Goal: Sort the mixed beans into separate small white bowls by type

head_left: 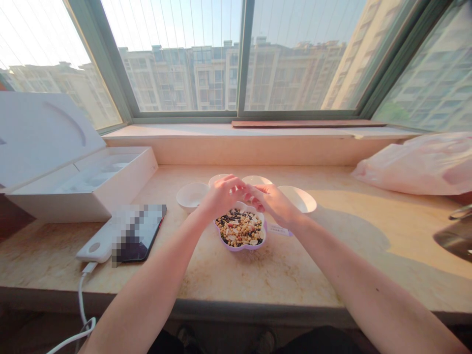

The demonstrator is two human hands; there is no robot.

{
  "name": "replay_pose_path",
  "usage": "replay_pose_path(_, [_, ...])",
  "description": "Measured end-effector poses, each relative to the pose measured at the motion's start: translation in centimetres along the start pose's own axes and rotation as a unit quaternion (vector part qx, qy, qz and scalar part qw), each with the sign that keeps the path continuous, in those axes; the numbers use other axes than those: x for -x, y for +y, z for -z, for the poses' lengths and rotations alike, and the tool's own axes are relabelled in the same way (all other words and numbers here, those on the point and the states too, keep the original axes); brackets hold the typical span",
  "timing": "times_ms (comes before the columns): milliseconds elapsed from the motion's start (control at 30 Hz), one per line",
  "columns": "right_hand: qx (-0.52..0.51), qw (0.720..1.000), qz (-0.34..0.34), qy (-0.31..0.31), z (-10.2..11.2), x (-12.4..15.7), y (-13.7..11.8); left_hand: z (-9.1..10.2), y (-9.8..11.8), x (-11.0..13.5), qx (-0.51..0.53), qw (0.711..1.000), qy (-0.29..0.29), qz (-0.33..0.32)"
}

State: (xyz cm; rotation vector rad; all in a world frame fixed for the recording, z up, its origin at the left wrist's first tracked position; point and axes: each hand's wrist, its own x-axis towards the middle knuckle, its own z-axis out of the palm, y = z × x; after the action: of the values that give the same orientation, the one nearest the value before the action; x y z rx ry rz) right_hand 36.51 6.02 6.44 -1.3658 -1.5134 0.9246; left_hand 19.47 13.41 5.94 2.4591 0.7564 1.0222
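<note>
A lilac flower-shaped bowl [241, 245] holds a mix of dark, yellow and pale beans and sits on the stone sill in front of me. My left hand [220, 195] and my right hand [276, 202] hover over its far rim, fingertips meeting, fingers curled together. Whether they pinch any bean is hidden. Behind the hands stand several small white bowls, one at the left [191, 195] and one at the right [301, 198]; two more peek out between them.
An open white box [88, 189] with its raised lid stands at the left. A phone [142, 235] and a white power bank [96, 244] with a cable lie near the front edge. A pale plastic bag [416, 164] lies at the right, with a metal object [455, 236] by the right edge.
</note>
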Motion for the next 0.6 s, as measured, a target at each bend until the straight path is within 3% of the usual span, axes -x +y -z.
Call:
replay_pose_path(100, [0.151, 0.988, 0.043, 0.006, 0.1, 0.1, 0.0, 0.4, -0.2, 0.0, -0.084, 0.995, -0.004, 0.05])
replay_pose_path(233, [0.316, 0.944, 0.055, -0.077, -0.2, 0.7, 0.0, 0.9, -0.8, 0.1, -0.231, 0.967, -0.059, 0.091])
replay_pose_path(400, [0.404, 0.898, 0.099, -0.141, -0.9, 1.1, 0.2, 0.8, -1.0, 0.1, -0.305, 0.939, -0.111, 0.116])
replay_pose_path(600, [0.456, 0.868, 0.11, -0.16, -1.3, 1.0, 0.5, 0.8, -1.1, 0.4, -0.314, 0.933, -0.129, 0.121])
